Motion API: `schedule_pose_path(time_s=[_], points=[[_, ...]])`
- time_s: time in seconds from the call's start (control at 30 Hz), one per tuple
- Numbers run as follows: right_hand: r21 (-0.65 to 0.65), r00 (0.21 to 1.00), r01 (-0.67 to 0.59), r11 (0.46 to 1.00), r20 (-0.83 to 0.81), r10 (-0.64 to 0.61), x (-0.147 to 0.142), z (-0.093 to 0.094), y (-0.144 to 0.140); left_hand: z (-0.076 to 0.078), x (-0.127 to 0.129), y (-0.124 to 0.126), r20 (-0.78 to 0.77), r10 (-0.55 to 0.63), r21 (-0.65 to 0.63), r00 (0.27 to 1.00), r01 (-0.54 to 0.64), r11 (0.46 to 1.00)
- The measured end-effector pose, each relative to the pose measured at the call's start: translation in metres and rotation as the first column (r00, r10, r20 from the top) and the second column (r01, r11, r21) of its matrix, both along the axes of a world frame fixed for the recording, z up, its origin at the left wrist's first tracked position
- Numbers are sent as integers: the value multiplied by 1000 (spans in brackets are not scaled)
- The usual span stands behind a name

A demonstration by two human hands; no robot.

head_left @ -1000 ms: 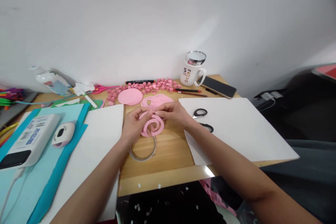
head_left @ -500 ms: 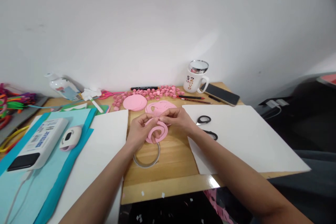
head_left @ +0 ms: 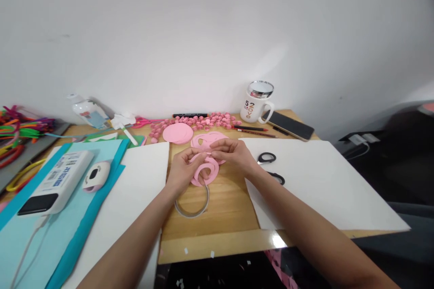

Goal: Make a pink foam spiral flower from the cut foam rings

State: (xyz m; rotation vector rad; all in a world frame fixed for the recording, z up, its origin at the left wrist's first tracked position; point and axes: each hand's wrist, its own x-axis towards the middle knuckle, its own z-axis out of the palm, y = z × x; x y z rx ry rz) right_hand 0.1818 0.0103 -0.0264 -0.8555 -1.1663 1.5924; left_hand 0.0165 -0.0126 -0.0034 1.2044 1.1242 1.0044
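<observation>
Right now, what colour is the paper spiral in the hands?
Pink; the paper spiral shows best in the head view.

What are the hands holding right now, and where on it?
A pink paper spiral: the left hand and right hand pinch it together at its upper outer end; its coils hang below.
</observation>
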Motion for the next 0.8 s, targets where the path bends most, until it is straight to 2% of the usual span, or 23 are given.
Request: schedule_pose_path(time_s=[0.4, 0.8], points=[[-21, 997, 67, 998, 51, -66, 0, 1, 0, 2, 1, -2, -3, -23, -26, 1000, 23, 999], [-13, 996, 64, 998, 64, -63, -2, 4, -1, 5, 1, -2, 18, -38, -27, 999, 38, 999]])
